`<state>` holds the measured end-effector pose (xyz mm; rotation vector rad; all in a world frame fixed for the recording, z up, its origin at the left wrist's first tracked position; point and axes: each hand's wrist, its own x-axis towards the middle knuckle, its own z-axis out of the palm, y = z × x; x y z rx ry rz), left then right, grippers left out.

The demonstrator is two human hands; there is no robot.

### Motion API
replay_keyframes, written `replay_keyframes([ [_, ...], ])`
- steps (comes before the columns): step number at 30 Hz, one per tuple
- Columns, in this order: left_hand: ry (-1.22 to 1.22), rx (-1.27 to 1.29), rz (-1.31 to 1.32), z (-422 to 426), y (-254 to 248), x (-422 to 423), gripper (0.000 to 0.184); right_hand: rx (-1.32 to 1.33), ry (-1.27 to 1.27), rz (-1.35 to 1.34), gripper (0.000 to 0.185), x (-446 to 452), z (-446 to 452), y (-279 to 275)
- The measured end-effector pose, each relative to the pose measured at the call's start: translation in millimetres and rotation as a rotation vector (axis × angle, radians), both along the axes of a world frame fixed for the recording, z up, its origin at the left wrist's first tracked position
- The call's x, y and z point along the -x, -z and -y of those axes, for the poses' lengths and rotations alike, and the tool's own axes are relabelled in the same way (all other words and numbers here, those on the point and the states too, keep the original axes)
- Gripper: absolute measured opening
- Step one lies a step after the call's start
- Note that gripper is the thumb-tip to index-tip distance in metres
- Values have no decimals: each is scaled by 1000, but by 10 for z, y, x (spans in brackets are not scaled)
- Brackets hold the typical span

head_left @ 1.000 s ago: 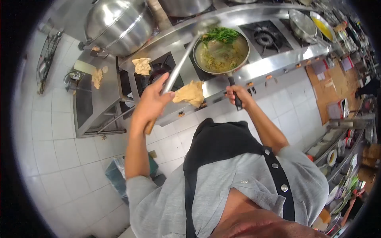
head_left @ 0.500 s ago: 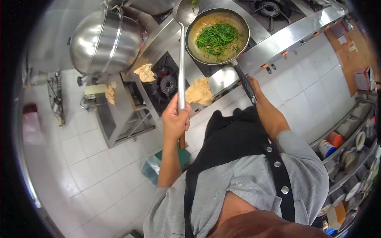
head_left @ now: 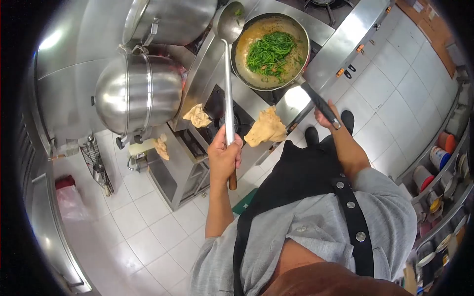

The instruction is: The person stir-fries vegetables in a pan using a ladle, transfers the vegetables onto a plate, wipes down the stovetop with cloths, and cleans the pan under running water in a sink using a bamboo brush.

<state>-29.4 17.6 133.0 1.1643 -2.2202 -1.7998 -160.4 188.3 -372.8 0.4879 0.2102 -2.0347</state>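
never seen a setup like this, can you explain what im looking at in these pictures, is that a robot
No robot: this is a person, seen from one camera worn on the head, looking forward and down. The bare left hand grips a long-handled, round-bowled metal ladle. The bare right hand is at the black handle of a round, dark-rimmed metal pan, though its grip is unclear. Stringy green vegetables lie in the pan; crumpled tan cloths lie on the silver metal stove.

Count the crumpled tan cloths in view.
3, by picture sides: the first cloth right of the ladle, the second cloth left of it, the third cloth farther left, below the domed steel pot. More could be hidden behind the pot.
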Motion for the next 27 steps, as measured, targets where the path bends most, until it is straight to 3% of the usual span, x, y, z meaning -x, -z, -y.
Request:
replay_keyframes([
  [2,94,117,92,195,32,-127,47,493,-111,77,76,28,-318,-971],
  [5,315,492,158,608,191,-123,46,27,-289,-202,65,254,-543,-2879],
  [7,652,883,-106,1048,490,63,47,-208,-376,-327,54,355,-396,-3344],
  [8,705,965,-82,1084,528,191,45,-321,-421,-381,48,400,-364,-3432],
  [10,773,963,231,958,430,295,45,-146,-430,-369,36,426,-317,-3191],
  [12,882,935,167,1077,317,55,46,-27,-494,-458,23,435,-444,-3294],
  [16,1010,680,-21,1294,-81,-80,48,-292,-250,-456,19,-170,-694,-3698],
  [18,994,766,-99,957,-138,184,49,-420,-167,-547,19,-359,-911,-3856],
  [22,986,948,-256,384,392,663,49,-453,-60,-580,18,-376,-1452,-3851],
  [24,1108,869,-142,146,506,668,50,-572,35,-594,19,-354,-1731,-4011],
  [26,1225,745,-367,-39,410,779,48,-641,117,-600,19,-324,-2066,-4062],
  [27,1211,623,-255,-240,244,904,48,-652,144,-596,19,-312,-2244,-4010],
])
